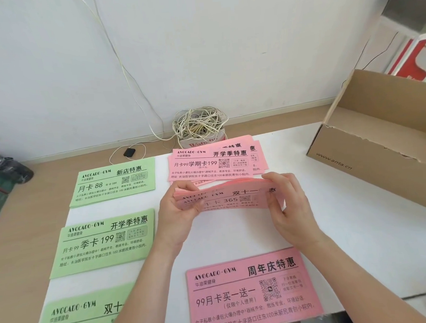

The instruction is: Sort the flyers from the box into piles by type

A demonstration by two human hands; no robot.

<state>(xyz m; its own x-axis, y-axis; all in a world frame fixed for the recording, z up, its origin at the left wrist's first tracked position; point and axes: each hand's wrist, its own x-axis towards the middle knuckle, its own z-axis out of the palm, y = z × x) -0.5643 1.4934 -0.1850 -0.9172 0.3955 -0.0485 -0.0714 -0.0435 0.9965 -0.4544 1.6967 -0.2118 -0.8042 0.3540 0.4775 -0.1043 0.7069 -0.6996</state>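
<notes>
Above the middle of the white table, both hands hold a stack of pink flyers (230,197). My left hand (178,211) grips its left end, thumb on top. My right hand (288,201) grips its right end. Behind the stack lies a loosely fanned pile of pink flyers (214,163). Another pink pile (252,291) lies near the front edge. Three green piles run down the left side: one at the back (114,181), one in the middle (104,241), one at the front (77,319), partly under my left forearm. The open cardboard box (370,146) stands at the right.
A bundle of tangled white cable (199,124) sits on a carton behind the table, with a small black device (130,152) on the floor beside it. Dark objects (1,179) lie on the floor at far left. The white table (335,228) shows bare surface right of my hands.
</notes>
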